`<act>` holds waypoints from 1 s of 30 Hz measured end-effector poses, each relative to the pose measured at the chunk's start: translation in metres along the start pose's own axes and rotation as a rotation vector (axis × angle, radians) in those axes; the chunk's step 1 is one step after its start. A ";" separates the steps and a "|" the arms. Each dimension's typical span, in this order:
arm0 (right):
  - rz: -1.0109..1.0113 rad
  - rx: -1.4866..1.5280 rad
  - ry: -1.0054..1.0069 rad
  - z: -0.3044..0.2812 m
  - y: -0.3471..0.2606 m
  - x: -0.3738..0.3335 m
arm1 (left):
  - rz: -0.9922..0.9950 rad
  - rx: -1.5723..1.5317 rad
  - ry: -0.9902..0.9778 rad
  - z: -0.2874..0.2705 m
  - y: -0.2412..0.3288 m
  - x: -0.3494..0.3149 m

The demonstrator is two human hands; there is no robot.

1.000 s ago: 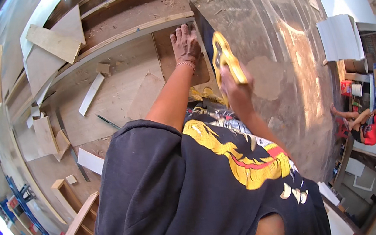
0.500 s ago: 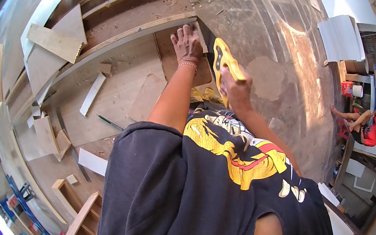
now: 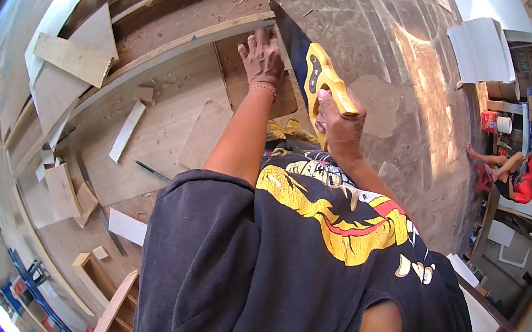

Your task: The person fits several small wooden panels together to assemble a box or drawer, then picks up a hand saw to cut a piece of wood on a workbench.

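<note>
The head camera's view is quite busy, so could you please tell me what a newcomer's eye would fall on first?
Probably the yellow-handled saw, just right of the centre line and gripped in the right hand, with its dark blade pointing up the picture. The left hand is just left of the blade. The shirt's yellow print below also stands out.

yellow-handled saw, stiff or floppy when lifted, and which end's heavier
The yellow-handled saw would probably flex sideways a little, since its dark blade looks thin. It may feel handle-heavy, as the handle looks chunky beside that blade. It seems unlikely to slip with the right hand closed around the handle.
</note>
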State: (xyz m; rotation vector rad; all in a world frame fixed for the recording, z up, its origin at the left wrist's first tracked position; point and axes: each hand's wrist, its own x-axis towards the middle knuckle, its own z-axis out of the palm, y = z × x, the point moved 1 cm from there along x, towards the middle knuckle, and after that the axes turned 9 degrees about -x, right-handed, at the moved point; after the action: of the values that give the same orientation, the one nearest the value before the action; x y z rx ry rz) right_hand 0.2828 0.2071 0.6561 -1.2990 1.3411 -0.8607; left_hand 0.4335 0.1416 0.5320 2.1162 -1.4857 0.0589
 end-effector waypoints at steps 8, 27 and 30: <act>0.078 0.192 -0.061 0.018 -0.005 0.027 | -0.016 0.039 -0.071 -0.004 0.003 0.002; 0.057 0.142 -0.077 0.015 0.005 0.029 | 0.014 0.060 0.009 0.002 0.001 0.001; 0.022 0.068 -0.053 0.007 0.013 0.018 | 0.004 0.061 -0.020 0.002 0.000 -0.001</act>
State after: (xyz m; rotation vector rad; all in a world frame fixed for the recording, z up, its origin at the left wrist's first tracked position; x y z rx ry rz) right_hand 0.2890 0.1923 0.6387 -1.2445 1.2716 -0.8442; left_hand 0.4325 0.1412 0.5301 2.1676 -1.5180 0.0856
